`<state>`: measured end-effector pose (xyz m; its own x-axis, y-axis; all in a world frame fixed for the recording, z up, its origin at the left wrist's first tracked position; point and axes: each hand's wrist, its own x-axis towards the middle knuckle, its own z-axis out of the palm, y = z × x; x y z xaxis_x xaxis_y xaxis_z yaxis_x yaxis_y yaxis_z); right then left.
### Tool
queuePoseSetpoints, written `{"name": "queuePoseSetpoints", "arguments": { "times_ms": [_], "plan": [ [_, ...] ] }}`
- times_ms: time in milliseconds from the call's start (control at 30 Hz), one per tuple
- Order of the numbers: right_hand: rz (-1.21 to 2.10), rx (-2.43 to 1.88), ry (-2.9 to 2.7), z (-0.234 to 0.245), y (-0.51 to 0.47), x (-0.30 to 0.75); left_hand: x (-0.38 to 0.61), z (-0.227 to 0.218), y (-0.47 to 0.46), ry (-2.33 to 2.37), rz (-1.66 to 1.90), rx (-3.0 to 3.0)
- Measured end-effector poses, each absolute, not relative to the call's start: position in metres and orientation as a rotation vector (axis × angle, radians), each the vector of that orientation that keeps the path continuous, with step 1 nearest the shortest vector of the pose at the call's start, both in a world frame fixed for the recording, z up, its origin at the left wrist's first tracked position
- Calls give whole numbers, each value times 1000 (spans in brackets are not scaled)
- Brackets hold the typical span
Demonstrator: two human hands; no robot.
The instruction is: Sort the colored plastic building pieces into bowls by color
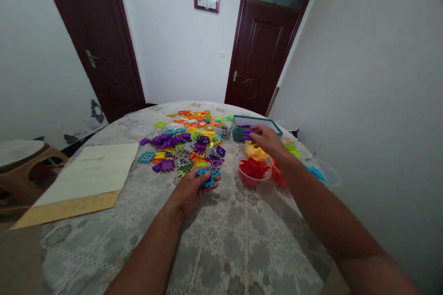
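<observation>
My left hand (194,190) is closed on a blue notched plastic building piece (206,178), its thumb lying across the face. Just beyond it spreads a mixed pile of toy building pieces (185,156) in grey, purple, yellow, orange and green. My right hand (265,139) reaches to the near side of a green-rimmed box (238,133), fingers pinching a purple plastic piece (247,134). More purple shows inside the box. Below that hand stand a tub with yellow pieces (255,151) and a clear bowl of red pieces (254,169).
A clear tub of grey pieces (224,129) stands left of the box. Blue pieces (315,174) lie in a clear container at the right, with green pieces (292,149) behind. Paper sheets (93,166) lie on the left of the cloth-covered table (221,239); a stool (27,166) stands beyond its edge.
</observation>
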<state>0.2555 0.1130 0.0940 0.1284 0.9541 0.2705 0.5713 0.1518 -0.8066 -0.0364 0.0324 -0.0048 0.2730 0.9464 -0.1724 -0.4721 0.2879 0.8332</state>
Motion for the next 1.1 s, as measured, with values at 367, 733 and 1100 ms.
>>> {"name": "queuePoseSetpoints", "arguments": {
  "times_ms": [367, 733, 1100],
  "plan": [
    [396, -1421, -1938, 72, 89, 218, -40, -9, 37, 711, 1136, 583],
    [286, -1437, -2212, 36, 30, 135, -39, -3, 35, 616, 1066, 733],
    [393, -1376, -1791, 57, -10, 196, -38, 5, 38, 741, 1024, 742]
  ]
}}
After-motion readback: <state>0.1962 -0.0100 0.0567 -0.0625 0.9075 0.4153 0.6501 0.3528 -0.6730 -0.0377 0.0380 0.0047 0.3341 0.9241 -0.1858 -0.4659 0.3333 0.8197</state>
